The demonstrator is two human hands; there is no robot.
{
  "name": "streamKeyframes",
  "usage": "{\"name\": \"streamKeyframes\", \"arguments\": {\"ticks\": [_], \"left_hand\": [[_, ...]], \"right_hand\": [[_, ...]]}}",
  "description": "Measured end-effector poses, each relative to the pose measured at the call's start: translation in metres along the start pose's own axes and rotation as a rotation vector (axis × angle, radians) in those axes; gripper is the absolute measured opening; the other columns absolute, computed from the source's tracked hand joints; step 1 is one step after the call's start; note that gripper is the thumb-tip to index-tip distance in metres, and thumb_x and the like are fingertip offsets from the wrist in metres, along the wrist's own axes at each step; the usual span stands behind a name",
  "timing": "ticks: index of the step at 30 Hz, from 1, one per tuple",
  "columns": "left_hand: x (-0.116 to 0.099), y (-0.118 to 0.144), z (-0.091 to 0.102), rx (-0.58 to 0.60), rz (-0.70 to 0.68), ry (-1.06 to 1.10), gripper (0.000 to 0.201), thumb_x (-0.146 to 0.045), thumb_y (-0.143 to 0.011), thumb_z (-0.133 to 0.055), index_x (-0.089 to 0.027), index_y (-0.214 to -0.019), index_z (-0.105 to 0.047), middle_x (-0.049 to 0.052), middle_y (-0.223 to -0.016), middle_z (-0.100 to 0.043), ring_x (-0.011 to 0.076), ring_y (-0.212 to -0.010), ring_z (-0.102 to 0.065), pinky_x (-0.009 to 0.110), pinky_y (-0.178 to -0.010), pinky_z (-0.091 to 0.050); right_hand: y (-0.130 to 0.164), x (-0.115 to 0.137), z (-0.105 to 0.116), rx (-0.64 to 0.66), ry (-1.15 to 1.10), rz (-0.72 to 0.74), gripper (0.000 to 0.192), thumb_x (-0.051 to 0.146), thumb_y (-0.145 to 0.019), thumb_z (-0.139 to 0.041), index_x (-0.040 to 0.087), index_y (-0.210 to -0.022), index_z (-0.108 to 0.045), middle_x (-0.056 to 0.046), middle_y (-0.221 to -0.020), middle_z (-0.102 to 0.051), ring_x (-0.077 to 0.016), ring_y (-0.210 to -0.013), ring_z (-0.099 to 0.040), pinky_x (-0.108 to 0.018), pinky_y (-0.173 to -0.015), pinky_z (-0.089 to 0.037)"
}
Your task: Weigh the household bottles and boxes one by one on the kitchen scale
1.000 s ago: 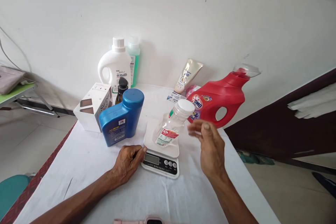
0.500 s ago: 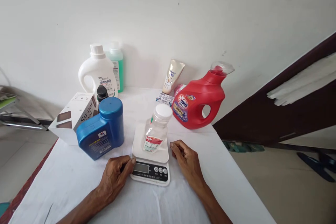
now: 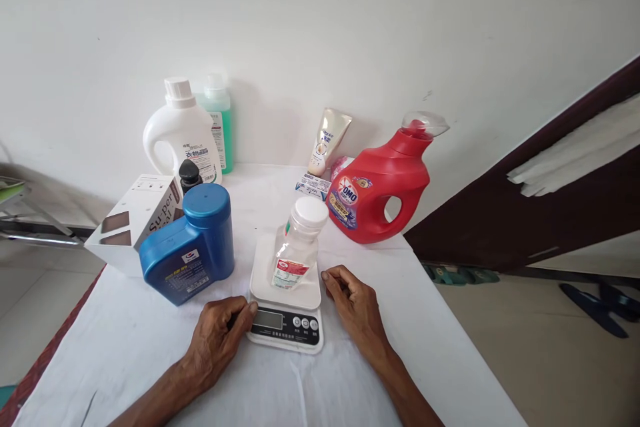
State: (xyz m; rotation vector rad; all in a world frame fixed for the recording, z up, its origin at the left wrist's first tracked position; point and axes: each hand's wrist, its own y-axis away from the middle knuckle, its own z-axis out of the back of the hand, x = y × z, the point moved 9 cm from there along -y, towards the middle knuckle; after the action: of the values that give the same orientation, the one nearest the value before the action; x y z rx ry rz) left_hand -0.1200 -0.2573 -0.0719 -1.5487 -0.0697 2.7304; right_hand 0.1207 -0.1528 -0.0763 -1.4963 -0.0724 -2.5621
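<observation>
A white kitchen scale (image 3: 285, 341) with a dark display lies in front of me. On its square platform stands a clear plastic jar (image 3: 295, 247) with a white lid and a red-and-white label, appearing tilted in this view. My left hand (image 3: 220, 330) rests on the cloth, fingers curled in, its thumb tip at the scale's left edge near the display. On the other side, my right hand (image 3: 355, 303) is loosely closed, thumb and forefinger together just beside the platform's right edge. Nothing shows in either hand.
Left of the scale stand a blue bottle (image 3: 187, 253), a white box (image 3: 133, 220), a black-capped bottle (image 3: 190, 175), a white jug (image 3: 183, 127) and a green bottle (image 3: 223, 127). Behind are a cream tube (image 3: 327, 140), a small box (image 3: 313, 185) and a red detergent jug (image 3: 385, 187).
The view has shifted slightly, moving the background things a little in the picture. Both hands, the jar and the scale keep their places relative to each other.
</observation>
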Motion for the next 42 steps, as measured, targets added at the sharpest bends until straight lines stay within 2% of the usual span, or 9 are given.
{"name": "streamKeyframes", "arguments": {"ticks": [7, 10, 15, 19, 23, 26, 30, 33, 42], "left_hand": [[0.004, -0.002, -0.002, -0.002, 0.000, 0.008, 0.051, -0.051, -0.104, -0.039, -0.019, -0.065, -0.035, -0.004, -0.062, -0.034, 0.0099, -0.059, -0.032, 0.027, -0.057, -0.025], [0.003, -0.002, -0.001, -0.010, -0.009, 0.013, 0.050, -0.050, -0.104, -0.039, -0.020, -0.064, -0.033, -0.004, -0.061, -0.033, 0.0098, -0.059, -0.031, 0.027, -0.057, -0.024], [0.004, 0.000, -0.001, -0.006, -0.004, 0.036, 0.051, -0.051, -0.104, -0.039, -0.020, -0.064, -0.032, -0.004, -0.061, -0.032, 0.0099, -0.058, -0.030, 0.027, -0.057, -0.023], [0.006, 0.001, -0.002, -0.003, -0.007, 0.044, 0.050, -0.051, -0.104, -0.040, -0.020, -0.065, -0.033, -0.004, -0.062, -0.032, 0.0100, -0.059, -0.030, 0.028, -0.057, -0.023], [0.007, 0.001, -0.002, -0.007, -0.013, 0.049, 0.049, -0.049, -0.104, -0.039, -0.019, -0.065, -0.035, -0.004, -0.062, -0.035, 0.0101, -0.059, -0.032, 0.028, -0.058, -0.024], [0.006, 0.001, -0.001, -0.013, -0.021, 0.055, 0.049, -0.047, -0.104, -0.039, -0.019, -0.065, -0.035, -0.004, -0.061, -0.036, 0.0101, -0.058, -0.032, 0.028, -0.058, -0.024], [0.005, 0.000, 0.000, -0.014, -0.014, 0.071, 0.048, -0.046, -0.104, -0.039, -0.020, -0.064, -0.034, -0.004, -0.060, -0.036, 0.0103, -0.057, -0.032, 0.029, -0.058, -0.023], [0.005, 0.000, 0.000, -0.005, 0.000, 0.083, 0.048, -0.046, -0.104, -0.039, -0.020, -0.064, -0.034, -0.004, -0.060, -0.035, 0.0106, -0.057, -0.032, 0.029, -0.057, -0.023], [0.009, -0.003, -0.004, 0.006, 0.026, 0.095, 0.049, -0.047, -0.105, -0.040, -0.020, -0.064, -0.035, -0.003, -0.060, -0.039, 0.0104, -0.056, -0.034, 0.029, -0.057, -0.024]], "right_hand": [[-0.002, -0.007, 0.001, 0.037, -0.161, -0.110, 0.046, 0.066, -0.094, -0.060, 0.021, -0.083, -0.061, 0.001, -0.071, -0.056, -0.0171, -0.069, -0.049, -0.030, -0.066, -0.041], [-0.004, 0.008, 0.008, 0.073, -0.237, -0.127, 0.046, 0.066, -0.091, -0.065, 0.021, -0.091, -0.066, -0.003, -0.079, -0.063, -0.0197, -0.075, -0.057, -0.031, -0.067, -0.046], [-0.011, 0.087, 0.029, 0.081, -0.194, 0.033, 0.049, 0.060, -0.082, -0.079, 0.026, -0.116, -0.069, -0.008, -0.115, -0.068, -0.0246, -0.100, -0.063, -0.033, -0.077, -0.053], [-0.020, 0.160, 0.028, 0.048, -0.051, 0.189, 0.067, 0.061, -0.078, -0.083, 0.032, -0.134, -0.063, -0.003, -0.107, -0.067, -0.0207, -0.083, -0.062, -0.034, -0.071, -0.053], [-0.031, 0.209, 0.016, 0.025, 0.100, 0.342, 0.051, 0.059, -0.078, -0.083, 0.026, -0.116, -0.072, -0.002, -0.090, -0.069, -0.0178, -0.069, -0.058, -0.032, -0.061, -0.049], [-0.046, 0.226, 0.010, 0.045, 0.180, 0.418, 0.037, 0.054, -0.081, -0.081, 0.023, -0.100, -0.073, -0.001, -0.081, -0.068, -0.0160, -0.064, -0.056, -0.030, -0.056, -0.045], [-0.092, 0.233, 0.012, 0.016, 0.149, 0.403, 0.038, 0.057, -0.081, -0.079, 0.021, -0.091, -0.072, 0.002, -0.066, -0.063, -0.0149, -0.056, -0.055, -0.029, -0.052, -0.043], [-0.140, 0.239, 0.018, -0.110, 0.138, 0.438, 0.036, 0.054, -0.079, -0.080, 0.021, -0.088, -0.069, 0.003, -0.066, -0.061, -0.0157, -0.055, -0.055, -0.031, -0.054, -0.044], [-0.285, 0.199, 0.010, -0.363, 0.403, 0.305, 0.033, 0.039, -0.075, -0.080, 0.022, -0.099, -0.064, -0.008, -0.097, -0.071, -0.0291, -0.097, -0.061, -0.044, -0.088, -0.049]]}}
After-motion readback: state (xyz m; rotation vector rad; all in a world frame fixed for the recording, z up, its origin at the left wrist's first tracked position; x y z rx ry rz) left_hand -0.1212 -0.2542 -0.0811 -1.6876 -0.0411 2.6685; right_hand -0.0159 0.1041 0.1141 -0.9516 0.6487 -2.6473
